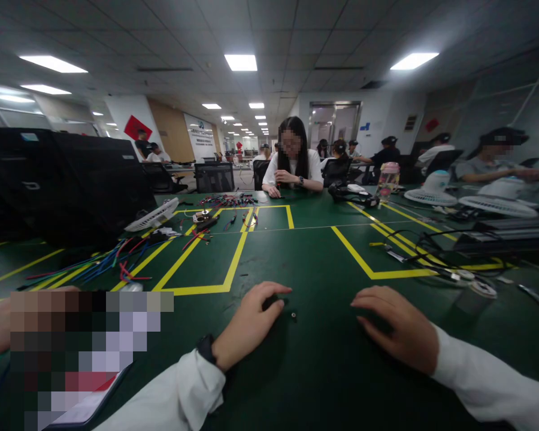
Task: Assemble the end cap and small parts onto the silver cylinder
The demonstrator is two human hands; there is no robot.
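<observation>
My left hand point(248, 323) rests on the green table mat point(305, 257), fingers curled over a small dark object that I cannot make out. A tiny dark part point(293, 315) lies on the mat just right of its fingertips. My right hand point(397, 328) lies palm down on the mat a little to the right, fingers bent and pressed to the surface; whether anything sits under it is hidden. Both arms wear white sleeves, and a dark watch point(206, 348) sits on the left wrist.
Yellow tape lines point(233, 263) mark boxes on the mat. Coloured wires point(103, 266) lie at left by black cases point(63, 185); black cables point(431, 251) at right. A blurred patch covers the lower left. A person point(291, 161) sits across; others work behind, near fans point(431, 191).
</observation>
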